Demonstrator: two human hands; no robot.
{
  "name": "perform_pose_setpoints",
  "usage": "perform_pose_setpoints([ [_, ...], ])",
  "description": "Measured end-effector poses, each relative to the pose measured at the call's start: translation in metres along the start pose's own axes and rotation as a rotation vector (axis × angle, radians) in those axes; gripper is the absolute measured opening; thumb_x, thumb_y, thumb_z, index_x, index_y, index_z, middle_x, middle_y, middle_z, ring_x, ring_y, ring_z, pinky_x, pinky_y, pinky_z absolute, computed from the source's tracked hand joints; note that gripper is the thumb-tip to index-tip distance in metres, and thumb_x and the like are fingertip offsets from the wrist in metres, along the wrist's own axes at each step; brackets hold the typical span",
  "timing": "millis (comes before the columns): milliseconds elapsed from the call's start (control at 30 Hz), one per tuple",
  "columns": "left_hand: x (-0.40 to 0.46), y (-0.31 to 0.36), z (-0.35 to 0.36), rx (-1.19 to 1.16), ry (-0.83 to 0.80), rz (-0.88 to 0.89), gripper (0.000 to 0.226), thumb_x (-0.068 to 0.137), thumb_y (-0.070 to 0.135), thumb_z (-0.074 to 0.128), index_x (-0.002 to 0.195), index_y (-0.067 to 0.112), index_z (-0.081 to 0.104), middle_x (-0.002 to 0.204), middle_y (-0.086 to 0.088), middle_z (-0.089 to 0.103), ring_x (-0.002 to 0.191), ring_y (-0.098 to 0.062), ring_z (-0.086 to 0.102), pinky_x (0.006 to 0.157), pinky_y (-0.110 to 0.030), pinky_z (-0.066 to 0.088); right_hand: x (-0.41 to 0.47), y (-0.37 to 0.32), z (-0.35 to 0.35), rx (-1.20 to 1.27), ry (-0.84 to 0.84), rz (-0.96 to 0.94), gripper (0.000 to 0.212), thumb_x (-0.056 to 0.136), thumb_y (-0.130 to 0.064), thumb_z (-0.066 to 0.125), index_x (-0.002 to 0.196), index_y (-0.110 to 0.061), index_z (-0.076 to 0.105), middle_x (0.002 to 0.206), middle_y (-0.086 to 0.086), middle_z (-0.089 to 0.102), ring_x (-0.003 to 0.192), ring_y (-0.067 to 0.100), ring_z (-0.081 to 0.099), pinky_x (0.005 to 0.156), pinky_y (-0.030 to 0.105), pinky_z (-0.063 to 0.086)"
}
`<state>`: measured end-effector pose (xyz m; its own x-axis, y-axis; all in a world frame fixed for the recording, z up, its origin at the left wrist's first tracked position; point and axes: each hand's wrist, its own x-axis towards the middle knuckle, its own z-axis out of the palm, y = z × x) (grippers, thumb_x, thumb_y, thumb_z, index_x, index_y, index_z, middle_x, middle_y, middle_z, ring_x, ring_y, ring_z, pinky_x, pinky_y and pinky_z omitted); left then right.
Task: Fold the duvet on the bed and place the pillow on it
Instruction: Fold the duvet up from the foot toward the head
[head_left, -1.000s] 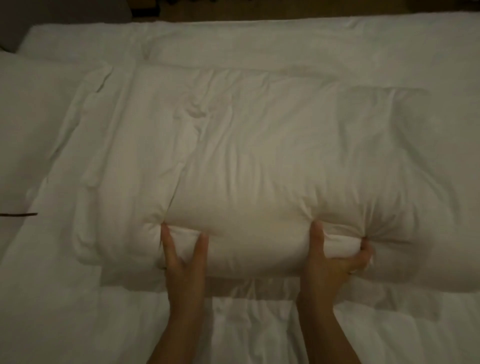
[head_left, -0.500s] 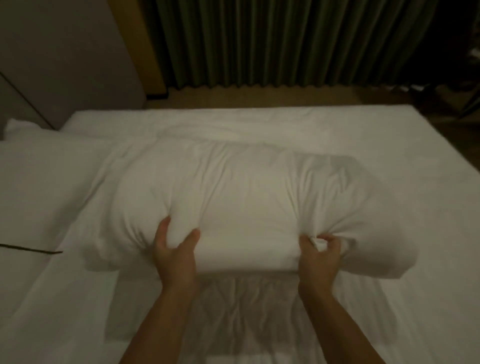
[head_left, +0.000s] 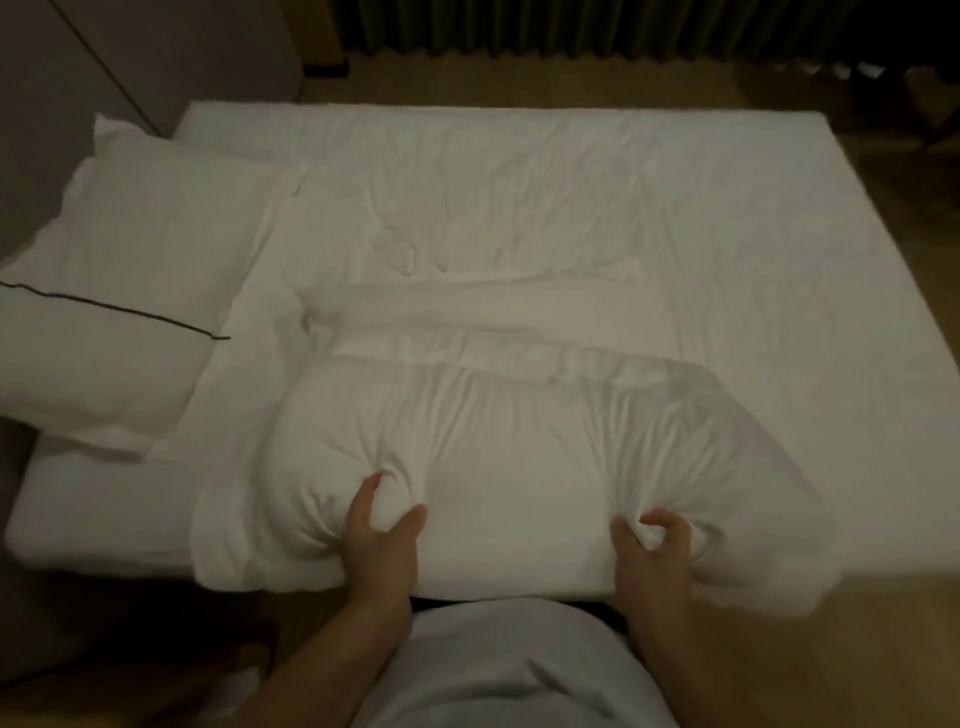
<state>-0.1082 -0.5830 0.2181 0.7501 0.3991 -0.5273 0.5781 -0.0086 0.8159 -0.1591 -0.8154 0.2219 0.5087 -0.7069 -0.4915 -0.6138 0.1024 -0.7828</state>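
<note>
The bed (head_left: 571, 171) stretches away ahead of my hands, its sheet rumpled, and its near edge sits right under them. That edge is my first worry: the folded duvet (head_left: 519, 441) lies bunched against it, directly beyond my fingers, with its nearest roll already overhanging toward me. If I drag it any closer, I judge the bulk could slide off onto the floor and the folds would open.

The pillow (head_left: 119, 291), with a dark piped line across it, lies well off to the left of my left hand, near the headboard end. It is not on the duvet, so that step is left. Reaching for it means letting go, and the puffy bundle may spring loose.

My left hand (head_left: 384, 540) has thumb and fingers curled into a gathered pinch of the cover. My right hand (head_left: 654, 551) is clenched on another bunch near the right end. Both grips catch fabric more than filling, I think, so the cover could pull away and leave the stuffing sagging.
</note>
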Motion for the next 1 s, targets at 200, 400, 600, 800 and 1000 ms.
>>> perform_pose_setpoints([
  [200, 0.019, 0.036, 0.021, -0.018, 0.026, 0.091, 0.063, 0.081, 0.013, 0.079, 0.136, 0.03, 0.054, 0.132, 0.004, 0.054, 0.118, -0.02, 0.051, 0.1, -0.033, 0.042, 0.028, -0.052, 0.01, -0.015, 0.005, -0.086, 0.023, 0.089, -0.017, 0.066, 0.104, -0.018, 0.049, 0.09, -0.002, 0.056, 0.076, 0.012, 0.054, 0.06, 0.029, 0.04],
  [400, 0.082, 0.115, 0.055, -0.068, -0.072, 0.101, 0.067, 0.061, 0.045, 0.078, 0.12, 0.06, 0.051, 0.135, 0.002, 0.055, 0.12, -0.028, 0.056, 0.104, -0.05, 0.047, 0.095, -0.137, 0.047, -0.057, -0.027, -0.249, 0.026, 0.088, -0.015, 0.063, 0.109, -0.021, 0.049, 0.092, 0.004, 0.06, 0.076, 0.014, 0.055, 0.072, 0.032, 0.042],
  [600, 0.16, 0.173, 0.112, 0.475, -0.129, 0.612, 0.064, 0.083, 0.059, 0.047, 0.145, 0.044, 0.038, 0.125, -0.011, 0.056, 0.114, -0.029, 0.055, 0.104, -0.045, 0.043, 0.21, -0.215, 0.119, -0.179, -0.501, -0.385, 0.069, 0.096, -0.022, 0.058, 0.152, -0.028, 0.018, 0.097, -0.003, 0.063, 0.089, 0.008, 0.062, 0.093, 0.033, 0.048],
  [800, 0.293, 0.168, 0.171, 1.345, -0.092, 1.01, 0.061, 0.094, 0.069, 0.019, 0.15, 0.046, 0.032, 0.148, -0.013, 0.045, 0.123, -0.037, 0.05, 0.091, -0.051, 0.045, 0.326, -0.205, 0.198, -1.064, -0.522, -0.765, 0.083, 0.085, -0.078, 0.012, 0.155, -0.034, 0.0, 0.164, 0.005, 0.004, 0.151, 0.023, 0.0, 0.122, 0.045, 0.008],
  [1000, 0.371, 0.207, 0.179, 1.532, -0.151, 1.081, 0.061, 0.095, 0.066, 0.018, 0.148, 0.043, 0.038, 0.143, -0.018, 0.048, 0.124, -0.043, 0.044, 0.094, -0.052, 0.039, 0.365, -0.194, 0.152, -1.247, 0.033, -0.761, 0.069, 0.089, -0.074, 0.008, 0.152, -0.047, -0.001, 0.164, -0.004, -0.006, 0.151, 0.022, -0.008, 0.115, 0.061, -0.004],
])
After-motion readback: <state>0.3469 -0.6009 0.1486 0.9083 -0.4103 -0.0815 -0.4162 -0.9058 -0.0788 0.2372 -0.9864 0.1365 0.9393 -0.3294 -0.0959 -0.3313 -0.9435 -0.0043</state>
